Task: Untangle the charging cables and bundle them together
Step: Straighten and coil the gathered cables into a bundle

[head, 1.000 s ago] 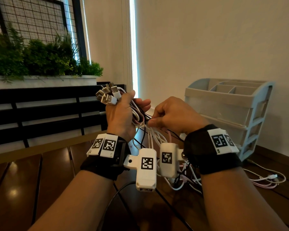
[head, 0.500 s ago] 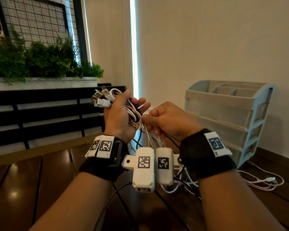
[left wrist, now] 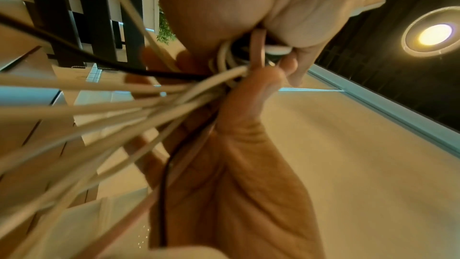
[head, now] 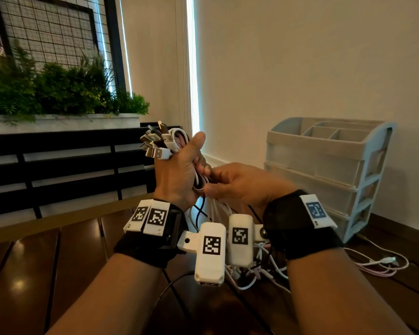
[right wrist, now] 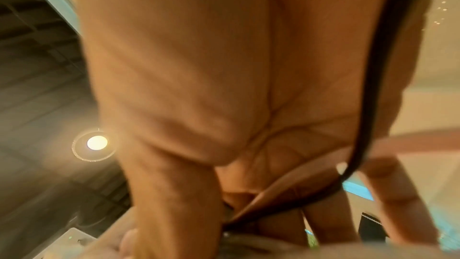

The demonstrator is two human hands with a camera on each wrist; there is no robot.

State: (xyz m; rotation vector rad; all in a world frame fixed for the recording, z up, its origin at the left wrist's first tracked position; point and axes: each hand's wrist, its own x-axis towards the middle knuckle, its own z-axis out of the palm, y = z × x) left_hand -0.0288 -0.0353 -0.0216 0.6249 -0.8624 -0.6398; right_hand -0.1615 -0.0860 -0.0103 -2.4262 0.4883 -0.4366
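The left hand point(head: 177, 175) is raised above the desk point(head: 46, 267) and holds the bundle of charging cables point(head: 198, 180) in a closed grip, the fingers curled around the strands and the thumb pointing up. The USB plugs point(head: 156, 143) of the cables stick out of the top of this fist toward 11 o'clock. Below the fist the white and black strands hang down between the two wrists and end in a loose tangle point(head: 259, 267) on the desk, at 6 o'clock from the hands.

The right hand point(head: 242, 184) is just beside the left one, at its 3 o'clock side, and touches the bundle. Its thumb and fingers make a narrow pinching grip on the strands directly under the left fist. In the left wrist view, many pale strands point(left wrist: 124, 101) and one black strand point(left wrist: 74, 50) fan out from the place where the fingers point(left wrist: 251, 94) close on them. In the right wrist view, a black strand point(right wrist: 373, 86) runs across the palm point(right wrist: 199, 86); this picture is blurred.

A pale plastic drawer organizer point(head: 329, 170) stands on the desk against the wall at 3 o'clock. One more pink and white cable point(head: 382, 264) lies on the desk in front of it, apart from the hands. A planter with green plants point(head: 58, 93) is at 10 o'clock.
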